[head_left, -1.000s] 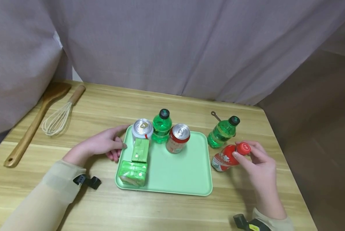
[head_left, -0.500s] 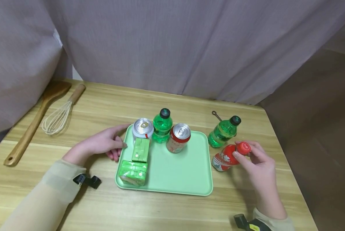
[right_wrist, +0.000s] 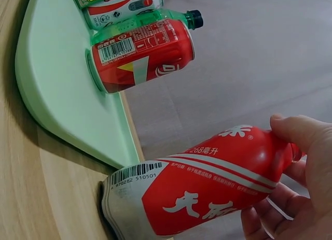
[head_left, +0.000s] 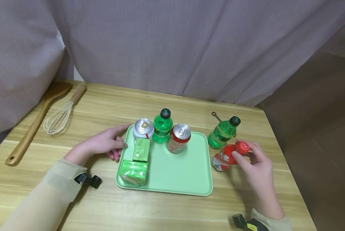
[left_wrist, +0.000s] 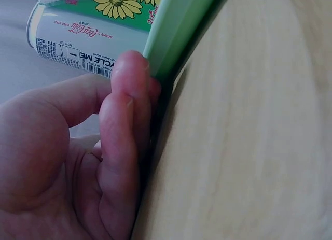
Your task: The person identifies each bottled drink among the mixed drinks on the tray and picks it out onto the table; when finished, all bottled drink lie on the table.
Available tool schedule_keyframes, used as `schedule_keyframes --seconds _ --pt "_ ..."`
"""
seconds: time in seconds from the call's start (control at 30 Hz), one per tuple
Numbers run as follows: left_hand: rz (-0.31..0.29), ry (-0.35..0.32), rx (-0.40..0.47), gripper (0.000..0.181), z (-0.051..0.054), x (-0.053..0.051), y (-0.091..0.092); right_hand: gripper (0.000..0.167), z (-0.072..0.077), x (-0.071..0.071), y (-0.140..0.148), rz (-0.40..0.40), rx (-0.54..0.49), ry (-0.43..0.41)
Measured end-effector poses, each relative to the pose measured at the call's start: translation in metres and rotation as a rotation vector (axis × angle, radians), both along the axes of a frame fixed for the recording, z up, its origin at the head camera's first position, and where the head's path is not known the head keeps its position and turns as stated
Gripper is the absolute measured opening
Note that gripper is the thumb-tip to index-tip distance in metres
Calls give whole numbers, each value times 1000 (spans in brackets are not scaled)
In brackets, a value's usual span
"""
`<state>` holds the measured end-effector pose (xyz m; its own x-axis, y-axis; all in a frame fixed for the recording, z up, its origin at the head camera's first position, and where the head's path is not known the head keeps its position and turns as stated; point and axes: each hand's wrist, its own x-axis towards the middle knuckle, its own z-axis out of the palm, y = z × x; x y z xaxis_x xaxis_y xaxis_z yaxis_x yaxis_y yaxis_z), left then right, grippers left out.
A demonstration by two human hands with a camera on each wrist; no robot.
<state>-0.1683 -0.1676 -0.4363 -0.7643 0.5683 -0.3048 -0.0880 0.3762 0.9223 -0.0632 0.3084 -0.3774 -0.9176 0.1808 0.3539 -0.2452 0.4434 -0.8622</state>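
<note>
My left hand holds the left rim of a pale green tray, the thumb at the rim and the other fingers low outside it. With my right hand I grip a red plastic bottle near its red cap; thumb and fingers are round its upper part in the right wrist view. The bottle's base is at the table, just right of the tray. On the tray stand a white can, a green bottle, a red can and two green packs, one behind the other.
A second green bottle stands behind the red one, right of the tray. A thin brown-handled utensil lies behind it, partly hidden. A whisk and a wooden spatula lie at the left. Grey curtain hangs behind the table.
My right hand shifts very slightly left around the top of the red bottle. The left hand, the tray and the things on it stay in place.
</note>
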Motion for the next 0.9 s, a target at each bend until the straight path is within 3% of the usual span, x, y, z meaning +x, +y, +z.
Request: schedule_keyframes --seconds 0.23,0.5,0.6,0.8,0.9 --pt "0 -1 -6 93 -1 0 1 50 7 2 -5 -22 64 42" --pt "7 9 -12 94 -1 -1 -1 46 10 1 -7 -3 56 125" --pt "4 11 -14 94 -2 -1 -1 43 14 1 -10 -9 59 195" --pt "8 4 -7 93 -1 -1 0 32 43 6 -30 -50 93 417" --pt "8 0 -6 93 -1 -1 0 29 59 10 -41 21 33 471"
